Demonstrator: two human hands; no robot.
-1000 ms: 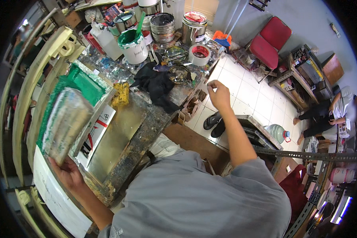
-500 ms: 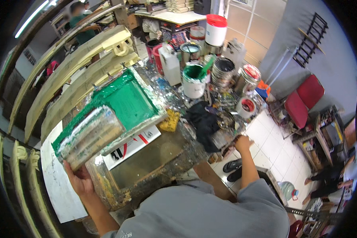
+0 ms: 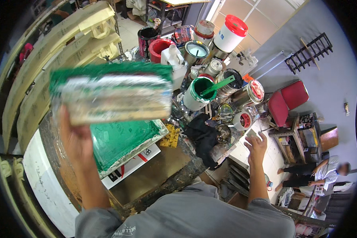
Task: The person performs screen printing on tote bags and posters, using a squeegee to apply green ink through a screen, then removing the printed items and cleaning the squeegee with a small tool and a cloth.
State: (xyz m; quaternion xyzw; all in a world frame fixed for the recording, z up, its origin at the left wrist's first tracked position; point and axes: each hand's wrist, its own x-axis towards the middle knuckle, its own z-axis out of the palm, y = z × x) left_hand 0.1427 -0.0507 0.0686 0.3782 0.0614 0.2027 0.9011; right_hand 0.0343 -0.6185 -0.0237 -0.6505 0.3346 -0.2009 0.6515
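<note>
My left hand (image 3: 76,144) grips the lower edge of a wide wooden squeegee (image 3: 119,104), raised above the table and blurred by motion. Thick green ink coats its far edge, and white smears run along its body. Partly hidden behind it is a screen printing frame (image 3: 161,129), its mesh (image 3: 121,141) covered in green ink. Under the frame's near side, a white sheet (image 3: 141,164) with red and black print sticks out. My right hand (image 3: 256,147) is held up off the table's right side, fingers apart, with nothing in it.
A white ink tub (image 3: 195,99) with a green spatula (image 3: 218,85) stands among several paint cans behind a black cloth (image 3: 202,133). A yellow block (image 3: 170,136) lies beside the frame. Curved racks (image 3: 67,37) line the left; a red chair (image 3: 279,107) and another person (image 3: 325,170) are at right.
My left hand has lifted the squeegee up and to the right, off the screen. The right hand has come away from the table edge and opened. The view has shifted.
</note>
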